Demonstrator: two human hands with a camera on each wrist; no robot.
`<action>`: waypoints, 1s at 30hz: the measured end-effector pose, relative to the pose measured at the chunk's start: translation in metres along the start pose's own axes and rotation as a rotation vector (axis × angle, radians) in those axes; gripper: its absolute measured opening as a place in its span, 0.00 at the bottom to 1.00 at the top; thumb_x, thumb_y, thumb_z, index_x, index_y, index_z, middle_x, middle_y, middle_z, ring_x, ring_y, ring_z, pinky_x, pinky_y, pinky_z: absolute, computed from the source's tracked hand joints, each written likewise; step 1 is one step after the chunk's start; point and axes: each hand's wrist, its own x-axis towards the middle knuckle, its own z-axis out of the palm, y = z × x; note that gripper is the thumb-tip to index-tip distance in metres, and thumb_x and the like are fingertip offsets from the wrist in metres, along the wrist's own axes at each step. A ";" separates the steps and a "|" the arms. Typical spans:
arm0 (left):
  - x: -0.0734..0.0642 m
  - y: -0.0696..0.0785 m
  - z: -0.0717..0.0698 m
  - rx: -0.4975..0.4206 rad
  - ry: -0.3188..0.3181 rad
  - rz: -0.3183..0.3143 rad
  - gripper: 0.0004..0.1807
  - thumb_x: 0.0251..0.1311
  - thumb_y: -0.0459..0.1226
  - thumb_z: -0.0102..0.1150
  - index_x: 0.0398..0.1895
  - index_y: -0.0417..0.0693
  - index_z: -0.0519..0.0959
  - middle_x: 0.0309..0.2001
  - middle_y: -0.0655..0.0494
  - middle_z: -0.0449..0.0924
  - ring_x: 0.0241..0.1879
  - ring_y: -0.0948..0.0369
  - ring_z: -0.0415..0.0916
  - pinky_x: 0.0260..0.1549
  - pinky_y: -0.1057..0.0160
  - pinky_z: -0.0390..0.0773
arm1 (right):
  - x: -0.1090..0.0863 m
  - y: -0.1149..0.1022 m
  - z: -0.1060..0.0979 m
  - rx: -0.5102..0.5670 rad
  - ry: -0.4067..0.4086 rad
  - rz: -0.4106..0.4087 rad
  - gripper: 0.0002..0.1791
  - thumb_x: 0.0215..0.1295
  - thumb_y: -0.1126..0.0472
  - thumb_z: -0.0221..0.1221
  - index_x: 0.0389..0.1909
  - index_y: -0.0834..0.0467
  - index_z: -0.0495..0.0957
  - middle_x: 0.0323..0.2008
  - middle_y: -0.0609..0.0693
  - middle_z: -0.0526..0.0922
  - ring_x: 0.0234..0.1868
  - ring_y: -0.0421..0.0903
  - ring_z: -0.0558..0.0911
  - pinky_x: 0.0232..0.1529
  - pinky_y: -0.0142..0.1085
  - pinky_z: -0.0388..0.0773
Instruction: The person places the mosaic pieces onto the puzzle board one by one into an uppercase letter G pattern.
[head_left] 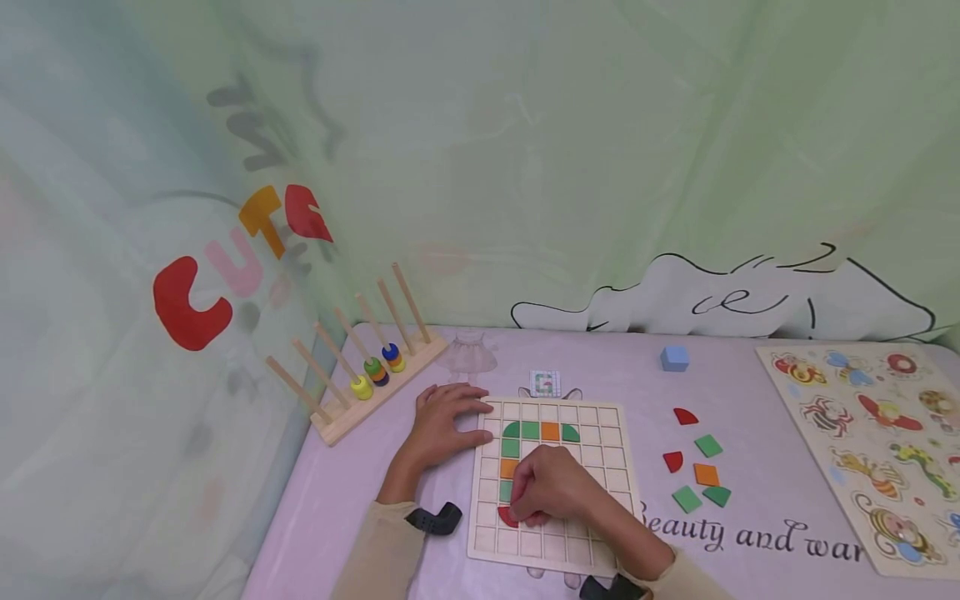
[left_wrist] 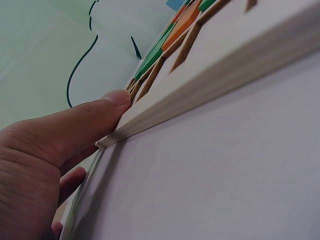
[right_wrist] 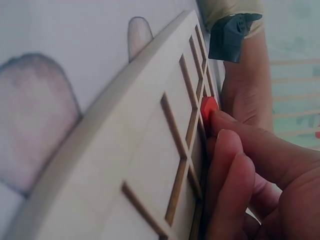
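Observation:
A square wooden grid board (head_left: 489,542) lies on the table, with a row and a column of green and orange pieces set in its cells. My right hand (head_left: 557,485) is over its lower left part, fingertips pinching a red quarter-circle piece (head_left: 507,517) at the column's lower end. In the right wrist view, thumb and fingers meet at the red piece (right_wrist: 209,107), which sits at a cell. My left hand (head_left: 444,425) rests at the board's upper left corner, its fingers spread and the thumb touching the edge; the left wrist view shows the thumb (left_wrist: 117,97) on the rim.
Loose red, green and orange pieces (head_left: 706,474) lie right of the board. Behind it is a small pattern card (head_left: 545,383). A wooden peg rack (head_left: 352,417) with coloured beads stands left, a blue cube (head_left: 674,358) at the back, an insect puzzle board (head_left: 832,450) far right.

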 end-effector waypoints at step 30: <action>-0.001 0.002 0.000 -0.015 0.011 -0.006 0.21 0.55 0.55 0.72 0.53 0.65 0.86 0.64 0.67 0.79 0.70 0.59 0.67 0.73 0.39 0.47 | -0.004 0.001 0.001 -0.058 0.049 0.068 0.12 0.49 0.63 0.77 0.18 0.54 0.81 0.13 0.47 0.81 0.14 0.41 0.79 0.20 0.32 0.76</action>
